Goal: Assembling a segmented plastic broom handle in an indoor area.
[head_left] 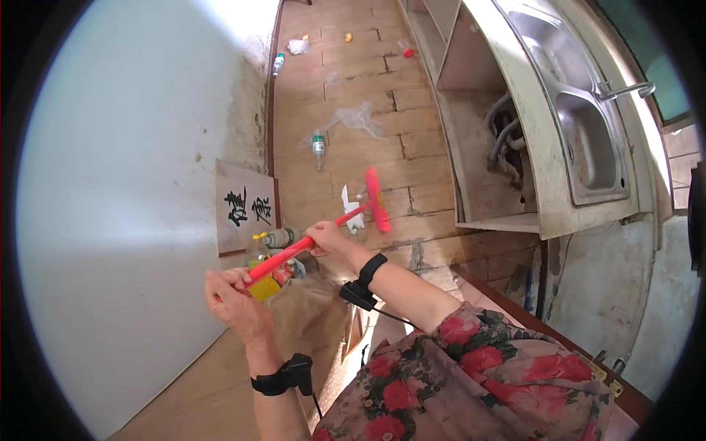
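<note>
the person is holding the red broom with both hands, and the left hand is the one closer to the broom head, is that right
Not quite: the right hand is closer to the broom head, as the head view shows. Both hands do hold the red broom, with the left hand farther back.

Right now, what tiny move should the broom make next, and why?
Perhaps pull the red handle gently back, since the white scrap lies beside the broom head, on the handle side, and the left hand and right hand both grip the handle.
</note>
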Motion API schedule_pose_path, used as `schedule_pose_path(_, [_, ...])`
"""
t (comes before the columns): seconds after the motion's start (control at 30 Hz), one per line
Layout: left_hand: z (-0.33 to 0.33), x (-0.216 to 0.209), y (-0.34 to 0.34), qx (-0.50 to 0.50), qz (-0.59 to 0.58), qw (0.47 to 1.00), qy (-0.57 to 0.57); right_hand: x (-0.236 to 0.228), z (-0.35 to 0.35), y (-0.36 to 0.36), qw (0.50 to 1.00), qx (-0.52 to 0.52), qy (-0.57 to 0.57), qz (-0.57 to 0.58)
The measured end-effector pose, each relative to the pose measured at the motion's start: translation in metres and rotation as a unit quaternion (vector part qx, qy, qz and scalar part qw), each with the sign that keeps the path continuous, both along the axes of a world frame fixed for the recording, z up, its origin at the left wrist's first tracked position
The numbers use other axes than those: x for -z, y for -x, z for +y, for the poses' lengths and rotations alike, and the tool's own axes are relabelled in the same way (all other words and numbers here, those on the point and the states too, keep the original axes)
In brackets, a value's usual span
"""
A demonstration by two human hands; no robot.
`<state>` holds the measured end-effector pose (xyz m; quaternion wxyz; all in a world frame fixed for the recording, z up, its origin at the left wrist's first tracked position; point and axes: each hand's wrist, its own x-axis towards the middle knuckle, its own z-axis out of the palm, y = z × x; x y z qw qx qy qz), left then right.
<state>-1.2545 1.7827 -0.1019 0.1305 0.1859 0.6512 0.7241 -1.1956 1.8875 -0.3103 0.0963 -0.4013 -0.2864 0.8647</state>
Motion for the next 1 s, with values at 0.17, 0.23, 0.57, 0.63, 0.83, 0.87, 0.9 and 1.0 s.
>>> schedule_pose_path(0.17, [0.002,-0.016,0.031,-0.063,-0.002,0.997,-0.033,-0.019,-0.007,0.015,0.998,-0.006,-0.061,-0.029])
schedule_pose_path(0.23, [-0.003,-0.022,0.048,-0.063,-0.012,0.997,-0.05,-0.029,-0.012,0.015,0.992,-0.034,-0.121,0.01])
schedule_pose_path(0.57, [0.04,-0.026,0.034,0.067,0.004,0.995,-0.074,-0.055,-0.01,0.011,0.894,-0.21,-0.391,0.061])
schedule_pose_path(0.63, [0.059,-0.02,0.035,0.111,-0.012,0.992,-0.063,-0.053,-0.007,0.008,0.874,-0.249,-0.416,-0.034])
schedule_pose_path(0.83, [0.132,0.024,0.034,0.294,-0.039,0.947,0.125,-0.002,0.042,0.0,0.833,-0.331,-0.439,-0.054])
schedule_pose_path(0.87, [0.145,0.03,0.032,0.289,-0.045,0.947,0.132,0.003,0.053,-0.004,0.847,-0.325,-0.419,-0.043])
schedule_pose_path(0.9, [0.16,0.036,0.029,0.302,-0.018,0.933,0.196,0.012,0.061,-0.01,0.86,-0.316,-0.399,-0.037])
schedule_pose_path(1.0, [0.202,0.056,0.018,0.315,0.055,0.908,0.272,0.047,0.083,-0.015,0.852,-0.253,-0.457,-0.029])
